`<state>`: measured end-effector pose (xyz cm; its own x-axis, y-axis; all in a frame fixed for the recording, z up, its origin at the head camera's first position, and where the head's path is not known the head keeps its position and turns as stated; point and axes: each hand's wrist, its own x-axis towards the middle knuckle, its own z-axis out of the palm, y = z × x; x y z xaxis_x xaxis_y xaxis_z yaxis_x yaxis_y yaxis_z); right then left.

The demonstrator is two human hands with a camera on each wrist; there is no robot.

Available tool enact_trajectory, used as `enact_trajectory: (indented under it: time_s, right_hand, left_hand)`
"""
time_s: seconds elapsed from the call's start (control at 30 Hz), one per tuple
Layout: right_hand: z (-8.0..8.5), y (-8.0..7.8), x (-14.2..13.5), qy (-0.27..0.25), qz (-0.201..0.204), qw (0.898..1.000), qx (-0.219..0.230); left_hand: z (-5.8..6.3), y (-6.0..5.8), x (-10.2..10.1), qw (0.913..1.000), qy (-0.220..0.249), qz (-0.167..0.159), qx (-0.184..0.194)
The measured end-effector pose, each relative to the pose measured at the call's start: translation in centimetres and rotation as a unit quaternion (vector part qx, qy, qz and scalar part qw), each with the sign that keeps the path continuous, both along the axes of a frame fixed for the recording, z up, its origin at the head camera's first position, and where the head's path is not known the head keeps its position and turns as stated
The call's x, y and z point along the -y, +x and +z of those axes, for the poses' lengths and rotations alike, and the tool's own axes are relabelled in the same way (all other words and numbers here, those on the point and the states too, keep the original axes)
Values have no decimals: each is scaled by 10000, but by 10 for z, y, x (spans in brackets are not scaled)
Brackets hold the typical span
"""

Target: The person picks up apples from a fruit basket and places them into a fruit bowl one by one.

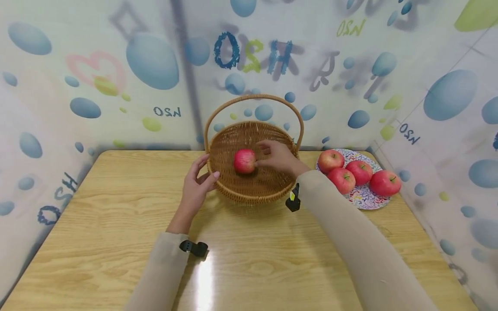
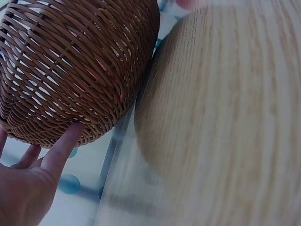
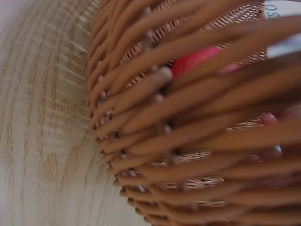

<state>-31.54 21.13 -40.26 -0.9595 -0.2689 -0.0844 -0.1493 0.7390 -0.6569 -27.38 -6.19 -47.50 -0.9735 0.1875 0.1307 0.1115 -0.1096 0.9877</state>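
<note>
A brown wicker basket (image 1: 250, 199) with a tall arched handle stands at the back of the table. Inside it lies one red apple (image 1: 244, 161). My right hand (image 1: 277, 157) reaches into the basket just right of this apple, fingers spread and loosely bent, the thumb side close to it; whether they touch is unclear. Against the basket's left side rests my left hand (image 1: 196, 179), its thumb at the rim and its fingers extended along the outside. In the right wrist view, the weave (image 3: 141, 108) mostly hides the right hand, and some red apple (image 3: 195, 61) shows through.
Right of the basket, a patterned plate (image 1: 367, 203) carries several red apples (image 1: 359, 172). The wood-grain table (image 1: 249, 259) meets a printed wall covering (image 1: 155, 121) behind and at both sides. Both wrists wear black bands (image 1: 193, 248).
</note>
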Motion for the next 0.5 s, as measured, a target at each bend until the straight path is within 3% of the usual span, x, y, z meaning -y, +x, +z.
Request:
enact_trajectory:
  time_s: [0.5]
  right_hand:
    - [-12,-10,13,536,435,9976,-18]
  left_hand:
    - [2,1,0,10000,-76,5,3]
